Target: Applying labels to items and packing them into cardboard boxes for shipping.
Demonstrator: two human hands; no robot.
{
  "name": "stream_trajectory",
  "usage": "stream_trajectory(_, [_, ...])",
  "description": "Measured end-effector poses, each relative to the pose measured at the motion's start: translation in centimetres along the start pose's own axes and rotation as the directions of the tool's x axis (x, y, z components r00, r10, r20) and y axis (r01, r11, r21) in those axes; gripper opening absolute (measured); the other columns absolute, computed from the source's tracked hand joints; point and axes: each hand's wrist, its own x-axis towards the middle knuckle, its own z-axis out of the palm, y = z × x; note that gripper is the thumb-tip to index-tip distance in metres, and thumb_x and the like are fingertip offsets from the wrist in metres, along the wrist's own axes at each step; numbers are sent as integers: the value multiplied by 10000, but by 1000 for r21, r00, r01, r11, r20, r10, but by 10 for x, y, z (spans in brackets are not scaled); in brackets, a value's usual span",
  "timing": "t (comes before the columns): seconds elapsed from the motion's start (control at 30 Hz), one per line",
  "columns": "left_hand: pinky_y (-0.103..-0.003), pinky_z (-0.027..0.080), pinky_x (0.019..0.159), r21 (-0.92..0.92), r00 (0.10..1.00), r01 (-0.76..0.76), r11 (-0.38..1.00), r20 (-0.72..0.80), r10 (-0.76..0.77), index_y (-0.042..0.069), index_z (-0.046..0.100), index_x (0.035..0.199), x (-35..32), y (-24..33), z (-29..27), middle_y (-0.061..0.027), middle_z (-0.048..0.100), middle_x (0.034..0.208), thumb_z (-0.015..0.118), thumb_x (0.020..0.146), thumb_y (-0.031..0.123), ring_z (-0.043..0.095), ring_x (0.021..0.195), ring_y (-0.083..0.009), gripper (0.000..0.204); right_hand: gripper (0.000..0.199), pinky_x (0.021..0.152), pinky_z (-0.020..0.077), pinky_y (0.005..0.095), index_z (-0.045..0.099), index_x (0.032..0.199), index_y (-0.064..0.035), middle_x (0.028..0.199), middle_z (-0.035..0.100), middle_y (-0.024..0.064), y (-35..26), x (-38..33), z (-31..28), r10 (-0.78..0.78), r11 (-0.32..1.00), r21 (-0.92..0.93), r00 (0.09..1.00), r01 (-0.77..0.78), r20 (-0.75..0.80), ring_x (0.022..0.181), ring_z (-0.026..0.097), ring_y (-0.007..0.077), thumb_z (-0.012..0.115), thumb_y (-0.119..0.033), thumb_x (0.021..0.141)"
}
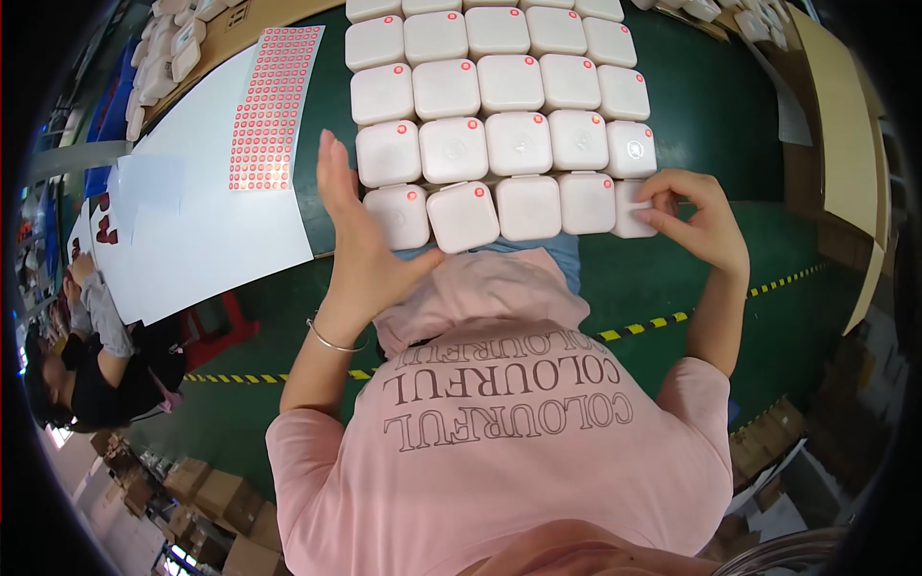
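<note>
Rounded white cases, most with a small red round sticker at one corner, stand in close rows on the green table. My left hand (360, 245) is open at the left end of the nearest row, thumb spread out below the corner case (396, 219). Beside that one, a second case (463, 219) sits slightly turned. At the row's right end, my right hand (699, 219) has its fingers bent and thumb drawn in over the last white case (629, 223). Its fingertips cover that case's upper right corner; anything small between them is hidden. No sticker shows on the middle case (529, 208).
A sheet of red round stickers (277, 106) lies on white board (230, 240) at the left. Cardboard (836, 125) stands at the right, and more white pieces (173, 48) are piled far left. Another person (106, 355) works at the left.
</note>
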Motion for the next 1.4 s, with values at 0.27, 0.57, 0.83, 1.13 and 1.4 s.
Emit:
stream_trajectory(0.27, [-463,247,1156,-68,998,16,998,62,-12,7,-38,1496,4,-2,1,-243,46,1539,870,571,119,128,1442,-400,1301,250,614,392,224,605,863,-30,808,544,6,8,-14,13,25,986,165,993,-6,-116,702,483,74,789,-11,695])
stream_trajectory(0.57, [-440,183,1177,-265,998,-19,964,59,35,9,-29,1513,12,-9,-19,-217,55,1569,900,556,302,146,1453,-350,1366,370,663,394,243,561,803,-42,804,508,18,9,-16,22,-86,996,-27,978,82,-190,728,472,127,869,-76,602])
stream_trajectory(0.83, [-412,481,893,708,929,326,627,-363,-74,-6,619,1171,74,-102,-111,-177,666,1116,664,881,335,637,1020,-287,450,218,657,417,238,578,824,-19,797,541,20,3,-8,12,-53,998,-1,966,55,-254,713,505,106,772,-43,727])
stream_trajectory(1.13, [-306,523,763,214,933,132,968,-357,-49,14,658,1018,69,-59,-115,-110,702,922,711,845,136,675,833,-206,218,165,691,440,247,599,880,5,837,592,53,-24,10,16,-196,977,-130,948,168,-252,745,546,139,696,38,749])
stream_trajectory(1.4, [-296,516,678,153,970,-234,960,-34,242,35,659,974,62,35,-101,-101,673,884,714,794,34,663,778,-257,188,519,927,445,344,588,1242,-37,1274,574,143,-91,78,26,-558,827,-275,779,491,-286,1157,548,268,749,-61,750])
